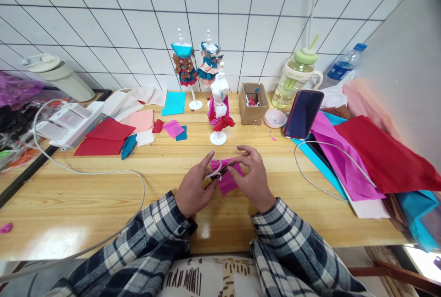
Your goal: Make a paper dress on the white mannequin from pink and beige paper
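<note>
White tiles (138, 49) rise behind a pale wooden bench (103, 196), and at the middle of it, low between two plaid sleeves, lies the magenta cloth (228, 187)! Left hand (195, 188) sits at nine o'clock of it, fingers closed narrow around a small tool (217, 175), white loop on one side, dark part over the cloth; its exact kind is hard to make out. Right hand (253, 178) answers from three o'clock, thumb and forefinger pinched on the cloth beside the tool's tip, the other fingers raised. Straight up at twelve stands a white dress form (220, 88) in red and magenta ruffles, two dressed forms behind it toward eleven. One o'clock brings a cardboard box (254, 109) and, just beside it, a pink bowl (275, 118); at two, a phone (303, 114) leans before a green-lidded bottle (296, 76). Folded fabrics (358, 164) pile up at three, a white cable looping over them. Swing to ten: a magenta scrap (173, 128), then red cloth (103, 137) farther out.
</note>
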Tool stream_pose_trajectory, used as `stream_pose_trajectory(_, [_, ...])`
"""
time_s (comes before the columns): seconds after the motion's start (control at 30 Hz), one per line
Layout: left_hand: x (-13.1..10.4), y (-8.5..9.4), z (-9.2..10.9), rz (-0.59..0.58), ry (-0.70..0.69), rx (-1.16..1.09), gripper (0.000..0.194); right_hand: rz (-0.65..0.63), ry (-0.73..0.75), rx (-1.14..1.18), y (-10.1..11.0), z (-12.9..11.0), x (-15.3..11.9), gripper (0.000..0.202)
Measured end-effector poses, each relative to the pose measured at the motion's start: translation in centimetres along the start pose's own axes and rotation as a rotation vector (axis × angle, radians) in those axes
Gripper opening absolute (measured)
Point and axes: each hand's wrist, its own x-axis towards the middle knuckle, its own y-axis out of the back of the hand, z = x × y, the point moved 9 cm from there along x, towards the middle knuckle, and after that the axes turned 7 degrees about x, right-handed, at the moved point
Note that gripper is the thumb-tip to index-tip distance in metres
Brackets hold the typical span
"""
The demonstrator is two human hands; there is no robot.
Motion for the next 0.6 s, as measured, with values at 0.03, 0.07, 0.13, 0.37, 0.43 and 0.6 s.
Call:
stream_pose_trajectory(0.03, [0.0, 0.0, 0.0, 0.001, -0.006, 0.007, 0.071, -0.006, -0.004, 0.002, 0.0, 0.0, 0.0, 0.005])
stream_pose_trajectory(0.07, [0.0, 0.0, 0.1, 0.000, -0.013, 0.015, 0.071, -0.013, -0.006, 0.004, 0.1, 0.1, 0.1, 0.004])
stream_pose_trajectory(0.13, [0.0, 0.1, 0.3, 0.001, -0.027, 0.027, 0.071, -0.032, -0.002, 0.014, 0.1, 0.0, 0.1, 0.004])
stream_pose_trajectory(0.37, [0.0, 0.0, 0.4, -0.009, -0.025, 0.035, 0.071, -0.141, -0.193, 0.403, -0.9, 2.0, 0.0, 0.008])
stream_pose_trajectory(0.43, [0.0, 0.1, 0.2, -0.002, -0.005, 0.028, 0.072, -0.114, -0.273, 0.472, 0.0, 4.1, 0.3, 0.014])
stream_pose_trajectory(0.6, [0.1, 0.5, 0.1, 0.015, 0.018, -0.002, 0.074, 0.012, -0.288, 0.056, 5.8, 9.6, 1.1, 0.016])
